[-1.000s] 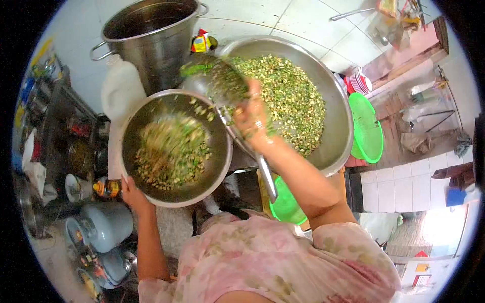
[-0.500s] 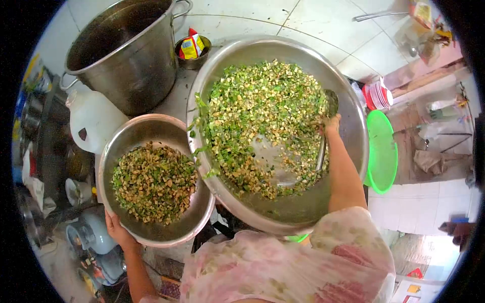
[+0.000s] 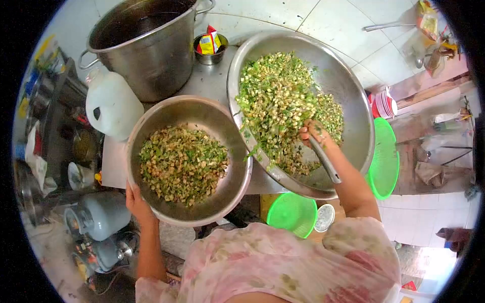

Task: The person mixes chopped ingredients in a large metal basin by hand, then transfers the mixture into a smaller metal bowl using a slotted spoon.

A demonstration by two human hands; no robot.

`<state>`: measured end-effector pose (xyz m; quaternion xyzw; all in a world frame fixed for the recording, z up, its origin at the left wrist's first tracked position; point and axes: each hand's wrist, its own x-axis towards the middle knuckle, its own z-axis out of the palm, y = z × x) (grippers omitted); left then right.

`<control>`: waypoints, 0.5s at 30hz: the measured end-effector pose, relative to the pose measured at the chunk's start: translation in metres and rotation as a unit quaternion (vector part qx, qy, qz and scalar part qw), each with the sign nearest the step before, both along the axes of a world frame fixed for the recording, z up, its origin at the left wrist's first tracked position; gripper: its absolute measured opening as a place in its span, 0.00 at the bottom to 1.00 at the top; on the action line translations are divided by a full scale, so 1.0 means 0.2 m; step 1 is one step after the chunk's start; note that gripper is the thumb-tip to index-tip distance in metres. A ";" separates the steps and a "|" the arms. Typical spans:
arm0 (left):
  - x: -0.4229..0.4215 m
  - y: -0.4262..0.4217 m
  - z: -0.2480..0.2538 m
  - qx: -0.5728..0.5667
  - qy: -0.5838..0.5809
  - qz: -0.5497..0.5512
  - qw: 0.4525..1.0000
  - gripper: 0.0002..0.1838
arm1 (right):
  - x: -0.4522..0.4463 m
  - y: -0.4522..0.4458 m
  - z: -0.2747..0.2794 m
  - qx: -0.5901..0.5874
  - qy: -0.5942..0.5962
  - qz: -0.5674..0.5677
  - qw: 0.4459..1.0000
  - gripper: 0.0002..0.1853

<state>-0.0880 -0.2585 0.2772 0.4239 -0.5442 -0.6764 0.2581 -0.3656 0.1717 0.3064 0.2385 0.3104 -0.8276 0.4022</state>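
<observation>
"Steel, both vessels?"

"Yes: a wide round silvery steel basin (image 3: pixel 356 96), and left of it a smaller round steel bowl (image 3: pixel 238 164). Their rims meet in view; whether they touch, I can't tell."

"What's inside?"

"Finely chopped green and pale pieces (image 3: pixel 273 96) in the basin, and a browner chopped mix (image 3: pixel 182 164) in the bowl."

"And the hands?"

"The right hand (image 3: pixel 317 133) is over the basin, fingers curled round a metal ladle with a long grey handle (image 3: pixel 326 161). Its scoop is buried or hidden among the pieces. The left hand (image 3: pixel 139 202) has its fingertips against the bowl's outer left side, near the rim; how the other fingers lie, I can't tell."

"What stands around them?"

"Behind the bowl, a tall two-handled steel pot (image 3: pixel 164 73), with a whitish plastic jug (image 3: pixel 115 123) just beside it. A small metal dish (image 3: pixel 209 59) holds a red and yellow packet (image 3: pixel 209 43). One bright green plastic basket (image 3: pixel 292 214) sits below the basin's near edge."
</observation>
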 end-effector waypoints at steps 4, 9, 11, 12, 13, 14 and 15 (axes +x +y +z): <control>-0.02 0.00 0.01 -0.045 -0.035 -0.011 0.998 0.21 | 0.09 -0.10 0.32 0.188 0.120 0.018 0.975 0.07; 0.00 -0.01 0.05 -0.092 -0.038 -0.032 0.995 0.21 | 0.34 -0.58 0.63 0.387 0.251 -0.011 0.887 0.07; 0.00 -0.03 0.00 -0.130 -0.054 -0.036 0.989 0.21 | 0.48 -0.80 0.71 0.410 0.310 0.046 0.857 0.22; 0.00 -0.03 -0.01 -0.114 -0.033 -0.038 0.992 0.21 | 0.49 -0.83 0.63 0.402 0.397 0.081 0.821 0.27; 0.01 -0.03 -0.01 -0.098 -0.013 -0.041 0.994 0.21 | 0.53 -0.94 0.66 0.485 0.426 0.116 0.755 0.31; 0.01 -0.03 -0.01 -0.094 -0.003 -0.041 0.995 0.21 | 0.51 -0.95 0.53 0.540 0.615 0.032 0.574 0.31; 0.01 -0.03 0.00 -0.088 0.007 -0.041 0.995 0.22 | 0.47 -0.94 0.41 0.552 0.755 -0.053 0.349 0.31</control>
